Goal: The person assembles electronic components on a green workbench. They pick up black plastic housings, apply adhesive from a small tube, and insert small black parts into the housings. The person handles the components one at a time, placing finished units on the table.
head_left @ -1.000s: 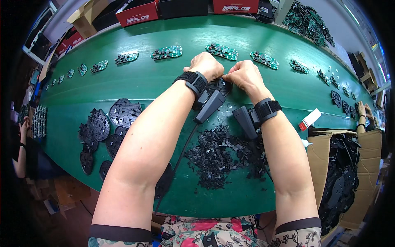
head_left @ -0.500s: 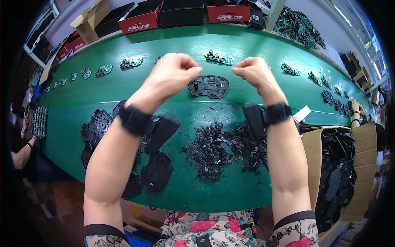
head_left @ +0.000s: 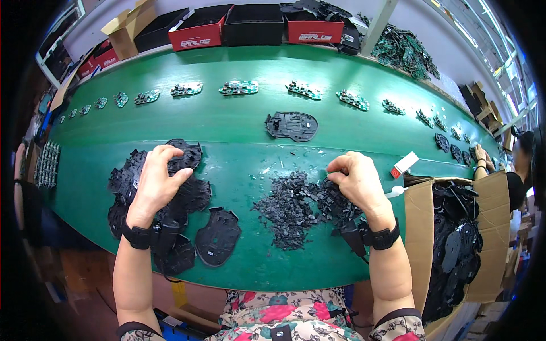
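The two hands, together over a black plastic shell (head_left: pixel 291 126) a second ago, are now apart; it lies near twelve o'clock on the green bench (head_left: pixel 318 273). At nine o'clock, the left hand (head_left: pixel 154 181) is over a group of black shells (head_left: pixel 193 196), fingers parted, nothing visible between them. At three, the right hand's (head_left: pixel 359 181) fingers nearly pinch at small black parts (head_left: pixel 290 210); I cannot tell whether they hold any.
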